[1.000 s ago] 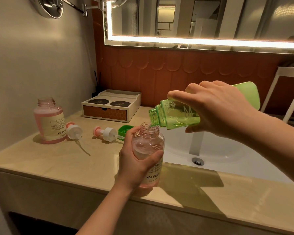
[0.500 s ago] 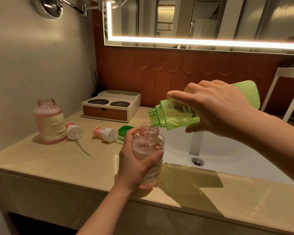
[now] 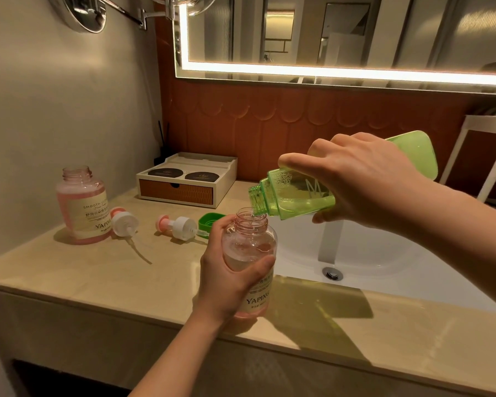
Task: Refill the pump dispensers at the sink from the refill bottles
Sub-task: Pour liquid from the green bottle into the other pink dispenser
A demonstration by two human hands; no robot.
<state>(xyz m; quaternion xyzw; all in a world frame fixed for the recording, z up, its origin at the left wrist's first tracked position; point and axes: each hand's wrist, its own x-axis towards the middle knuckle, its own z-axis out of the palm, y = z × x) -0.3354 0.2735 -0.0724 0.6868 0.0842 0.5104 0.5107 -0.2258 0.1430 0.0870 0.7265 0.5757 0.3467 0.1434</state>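
My left hand (image 3: 226,279) grips a clear pink dispenser bottle (image 3: 254,247) with its pump off, held upright at the counter's front edge beside the sink. My right hand (image 3: 364,179) holds a green refill bottle (image 3: 292,199) tipped nearly flat, its open mouth over the dispenser's neck, and a thin stream runs in. A second pink dispenser bottle (image 3: 80,204), open and mostly full, stands at the far left. Two white and pink pump heads (image 3: 125,223) (image 3: 178,224) lie on the counter between them. A green cap (image 3: 209,220) lies behind my left hand.
The white sink basin (image 3: 370,253) with its drain (image 3: 332,273) lies to the right of the dispenser. A white box with a wooden drawer (image 3: 184,181) stands against the back wall. The beige counter (image 3: 83,273) runs along the front. A white rack (image 3: 481,156) stands at the right.
The green refill bottle has tipped very slightly further and stays over the dispenser's neck. My left hand and the dispenser have not moved.
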